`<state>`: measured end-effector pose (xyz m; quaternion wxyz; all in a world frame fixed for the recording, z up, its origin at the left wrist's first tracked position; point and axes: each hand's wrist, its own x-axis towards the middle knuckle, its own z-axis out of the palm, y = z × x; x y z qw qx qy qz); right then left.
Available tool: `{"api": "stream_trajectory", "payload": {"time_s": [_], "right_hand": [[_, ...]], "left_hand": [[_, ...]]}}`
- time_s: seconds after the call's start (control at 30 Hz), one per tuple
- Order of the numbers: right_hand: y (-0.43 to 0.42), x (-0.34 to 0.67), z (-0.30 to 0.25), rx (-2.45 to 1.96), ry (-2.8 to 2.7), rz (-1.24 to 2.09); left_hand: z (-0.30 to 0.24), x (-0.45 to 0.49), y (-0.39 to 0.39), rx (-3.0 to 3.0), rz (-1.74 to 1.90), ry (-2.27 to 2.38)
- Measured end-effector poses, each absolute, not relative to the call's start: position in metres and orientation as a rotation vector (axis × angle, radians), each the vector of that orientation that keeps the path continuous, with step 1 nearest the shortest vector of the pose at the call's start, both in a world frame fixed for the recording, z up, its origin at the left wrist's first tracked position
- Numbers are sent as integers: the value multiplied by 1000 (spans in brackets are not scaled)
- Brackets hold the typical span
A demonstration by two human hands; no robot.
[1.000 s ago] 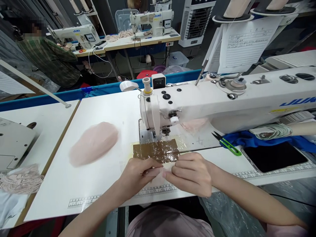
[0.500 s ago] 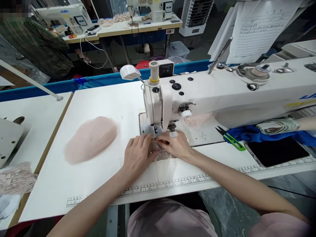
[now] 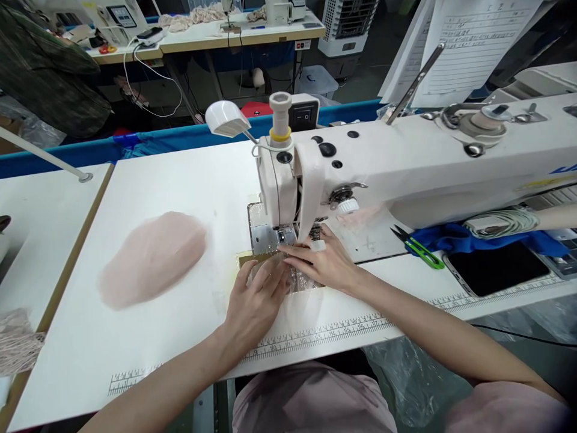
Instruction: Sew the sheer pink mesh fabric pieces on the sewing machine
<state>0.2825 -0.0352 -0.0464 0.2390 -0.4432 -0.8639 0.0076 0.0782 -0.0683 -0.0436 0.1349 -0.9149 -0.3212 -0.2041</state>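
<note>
Just in front of the presser foot of a white sewing machine (image 3: 282,192), both hands work close together on a thin, see-through piece of fabric (image 3: 297,307). My left hand (image 3: 258,297) is closed, its curled fingers gripping the fabric's left side. My right hand (image 3: 331,263) reaches in from the right, fingers pressed together on the fabric's edge next to the left fingertips. The exact pinch is partly hidden by the fingers. A metal needle plate (image 3: 262,231) lies just beyond the fingers. To the left, a pale pink sheer fabric piece (image 3: 153,258) lies flat on the table.
Green thread snips (image 3: 424,252), a blue cloth (image 3: 491,240) and a black phone (image 3: 498,269) lie on the right. A printed ruler (image 3: 315,337) runs along the front edge. Papers (image 3: 473,54) hang above the machine. A person in a dark sleeve (image 3: 45,72) is at the far left.
My left hand has shifted slightly down, its fingers curling more over the fabric. My right fingers now reach further left, straighter. The camera view has tilted and moved a little.
</note>
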Motion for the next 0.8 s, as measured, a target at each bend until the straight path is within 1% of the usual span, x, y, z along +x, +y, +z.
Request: {"api": "stream_trajectory", "payload": {"time_s": [0.07, 0.13, 0.2, 0.33, 0.4, 0.57, 0.8], "right_hand": [[-35, 292, -39, -1294, -2400, -168], [-35, 301, -31, -1491, -2306, -334], [-35, 304, -26, -1534, -2237, -413], [-43, 293, -31, -1162, -2313, -230], [-49, 285, -36, -1095, -2384, -175], [-56, 277, -42, -1139, -2429, -287], [-52, 280, -42, -1180, -2457, -298]], "left_hand": [[-42, 78, -65, -2701, -610, -953], [-43, 77, -61, -2758, -648, -1000], [-45, 77, -57, -2816, -690, -1057], [-47, 76, -49, -2844, -707, -1062], [-45, 76, -48, -2787, -688, -1018], [-40, 79, -52, -2682, -647, -1050], [-45, 81, -48, -2624, -549, -1074]]}}
